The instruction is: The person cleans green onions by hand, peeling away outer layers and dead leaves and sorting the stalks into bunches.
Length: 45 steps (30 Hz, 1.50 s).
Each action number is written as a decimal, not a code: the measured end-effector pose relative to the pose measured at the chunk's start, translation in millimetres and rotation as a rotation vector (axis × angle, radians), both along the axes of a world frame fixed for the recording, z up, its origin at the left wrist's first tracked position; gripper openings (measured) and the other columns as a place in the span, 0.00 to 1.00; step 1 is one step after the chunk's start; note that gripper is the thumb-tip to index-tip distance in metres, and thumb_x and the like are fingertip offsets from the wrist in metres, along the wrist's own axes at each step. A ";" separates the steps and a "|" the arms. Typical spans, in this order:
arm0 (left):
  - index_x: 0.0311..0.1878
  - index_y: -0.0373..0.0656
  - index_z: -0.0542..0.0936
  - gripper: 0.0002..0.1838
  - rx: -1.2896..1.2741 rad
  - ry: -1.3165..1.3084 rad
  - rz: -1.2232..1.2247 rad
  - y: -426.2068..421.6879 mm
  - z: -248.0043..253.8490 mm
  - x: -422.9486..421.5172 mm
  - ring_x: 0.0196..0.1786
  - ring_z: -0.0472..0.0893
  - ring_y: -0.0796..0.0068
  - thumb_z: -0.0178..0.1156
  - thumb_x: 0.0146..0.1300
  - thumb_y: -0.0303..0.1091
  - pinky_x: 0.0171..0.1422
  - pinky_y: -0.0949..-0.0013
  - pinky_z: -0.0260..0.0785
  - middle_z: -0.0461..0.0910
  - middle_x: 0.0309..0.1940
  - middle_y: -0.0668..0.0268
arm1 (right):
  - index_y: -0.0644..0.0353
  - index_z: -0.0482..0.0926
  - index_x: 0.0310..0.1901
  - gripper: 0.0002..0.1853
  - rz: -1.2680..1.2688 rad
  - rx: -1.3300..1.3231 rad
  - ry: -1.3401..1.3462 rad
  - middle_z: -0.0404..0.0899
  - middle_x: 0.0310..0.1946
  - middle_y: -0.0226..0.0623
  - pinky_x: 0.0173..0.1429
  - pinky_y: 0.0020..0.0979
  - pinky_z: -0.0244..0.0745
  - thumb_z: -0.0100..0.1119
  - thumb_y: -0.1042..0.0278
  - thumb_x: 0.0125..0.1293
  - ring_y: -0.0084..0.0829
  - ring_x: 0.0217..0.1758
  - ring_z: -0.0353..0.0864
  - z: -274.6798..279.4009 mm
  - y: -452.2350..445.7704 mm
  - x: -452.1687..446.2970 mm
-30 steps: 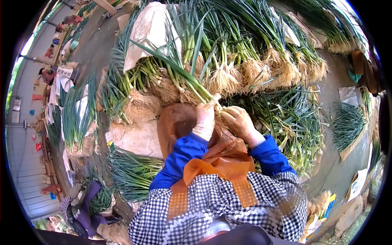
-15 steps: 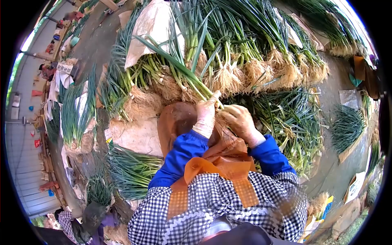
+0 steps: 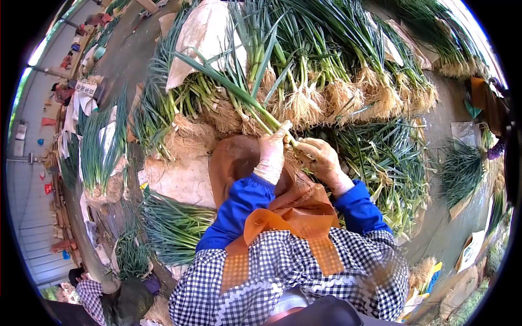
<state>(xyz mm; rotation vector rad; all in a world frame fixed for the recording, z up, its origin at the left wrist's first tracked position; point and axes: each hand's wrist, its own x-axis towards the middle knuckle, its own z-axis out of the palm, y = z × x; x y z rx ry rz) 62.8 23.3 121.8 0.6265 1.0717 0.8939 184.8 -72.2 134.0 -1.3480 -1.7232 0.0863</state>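
Note:
My left hand [image 3: 273,149] is wrapped round the lower stem of a green onion [image 3: 247,101], whose long leaves slant up and to the left. Close beside it, my right hand [image 3: 322,162] has its fingers pinched at the stem's root end, just above the brown apron over my lap. The exact contact of the right fingertips is partly hidden. Beyond both hands lies a row of green onions with pale, shaggy roots [image 3: 304,106]. Loose green leaves [image 3: 383,163] are heaped to the right of my right hand.
A white sack [image 3: 204,41] lies over part of the onion row. More green onions [image 3: 176,225] lie to my left, with another bundle [image 3: 100,157] farther left. A separate pile [image 3: 462,171] is on the right floor. Another person [image 3: 117,299] is at the lower left.
The held onion's leaves have swung slightly left and down. My right hand has turned a little at the root end. The person at the lower left has shifted.

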 end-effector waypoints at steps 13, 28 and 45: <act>0.34 0.36 0.80 0.11 -0.075 -0.060 -0.096 -10.0 -10.6 -7.3 0.17 0.66 0.87 0.64 0.58 0.36 0.18 0.82 0.56 0.71 0.18 0.74 | 0.55 0.75 0.22 0.04 0.213 -0.515 -0.372 0.75 0.20 0.37 0.31 0.37 0.74 0.55 0.69 0.52 0.39 0.28 0.78 -32.2 -19.8 18.7; 0.45 0.36 0.79 0.13 0.171 -0.177 -0.341 -5.9 1.3 -26.7 0.22 0.71 0.88 0.59 0.62 0.35 0.21 0.86 0.58 0.75 0.26 0.73 | 0.62 0.74 0.43 0.11 0.383 -0.714 1.002 0.74 0.27 0.28 0.31 0.22 0.67 0.49 0.65 0.66 0.16 0.27 0.68 -30.2 -0.1 -10.2; 0.44 0.34 0.78 0.12 0.154 -0.156 -0.315 -19.9 8.1 -20.6 0.21 0.70 0.89 0.59 0.61 0.32 0.20 0.87 0.56 0.75 0.25 0.73 | 0.61 0.75 0.41 0.11 0.301 -0.727 1.096 0.71 0.26 0.24 0.33 0.22 0.66 0.50 0.63 0.65 0.17 0.29 0.66 -57.3 -17.0 -10.4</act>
